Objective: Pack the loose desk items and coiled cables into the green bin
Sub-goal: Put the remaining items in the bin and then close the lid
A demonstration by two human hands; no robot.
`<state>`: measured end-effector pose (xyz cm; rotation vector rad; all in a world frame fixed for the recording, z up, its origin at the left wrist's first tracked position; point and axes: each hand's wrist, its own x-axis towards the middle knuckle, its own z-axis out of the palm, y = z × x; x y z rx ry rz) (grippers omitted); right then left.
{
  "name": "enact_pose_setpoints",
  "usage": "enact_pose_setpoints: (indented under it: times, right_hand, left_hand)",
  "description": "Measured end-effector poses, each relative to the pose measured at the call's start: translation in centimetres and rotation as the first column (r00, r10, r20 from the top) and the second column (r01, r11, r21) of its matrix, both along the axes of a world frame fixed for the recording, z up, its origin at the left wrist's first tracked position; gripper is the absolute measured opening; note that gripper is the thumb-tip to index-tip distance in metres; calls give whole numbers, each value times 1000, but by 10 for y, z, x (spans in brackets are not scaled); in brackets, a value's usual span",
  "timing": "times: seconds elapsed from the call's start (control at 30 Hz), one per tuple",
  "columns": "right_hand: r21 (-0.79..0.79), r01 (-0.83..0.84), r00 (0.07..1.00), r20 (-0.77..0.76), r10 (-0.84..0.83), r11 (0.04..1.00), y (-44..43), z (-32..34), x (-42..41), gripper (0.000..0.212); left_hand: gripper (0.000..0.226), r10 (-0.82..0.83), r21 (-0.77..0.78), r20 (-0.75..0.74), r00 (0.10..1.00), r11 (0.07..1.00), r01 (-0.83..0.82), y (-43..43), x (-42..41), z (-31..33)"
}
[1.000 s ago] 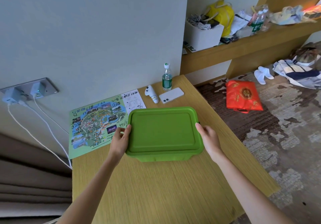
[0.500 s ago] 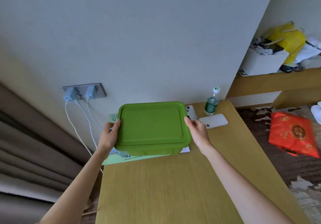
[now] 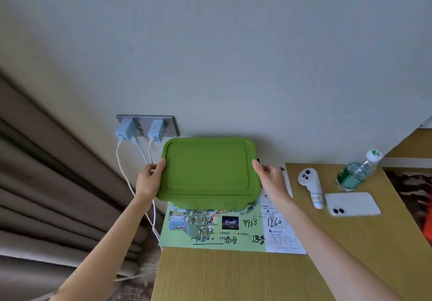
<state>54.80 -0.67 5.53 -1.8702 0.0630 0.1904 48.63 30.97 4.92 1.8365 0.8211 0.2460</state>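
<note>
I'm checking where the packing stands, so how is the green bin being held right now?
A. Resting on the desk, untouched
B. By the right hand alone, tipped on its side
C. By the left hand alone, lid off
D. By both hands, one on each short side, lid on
D: the left hand and right hand each grip one short side of the green bin, whose lid is closed.

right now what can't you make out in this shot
Head view only:
- Inside of the green bin: its lid hides it.
- Map upper part: the bin covers it.
- White cables: lower ends drop behind the desk edge.
- Controller label: too small to read.
</note>
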Motion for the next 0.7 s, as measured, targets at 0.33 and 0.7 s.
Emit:
enact_pose_setpoints:
  times: [0.33,0.7]
  right_hand:
    - [-94,-4,1000,29,7,996,35,-17,25,55]
    - [-333,-30,999,-43,17,943,43,-11,25,44]
  left_hand:
    - [46,76,82,-35,996,994,-73,22,17,-14]
    - [57,-8,101,-165,986,995,25,30,25,-14]
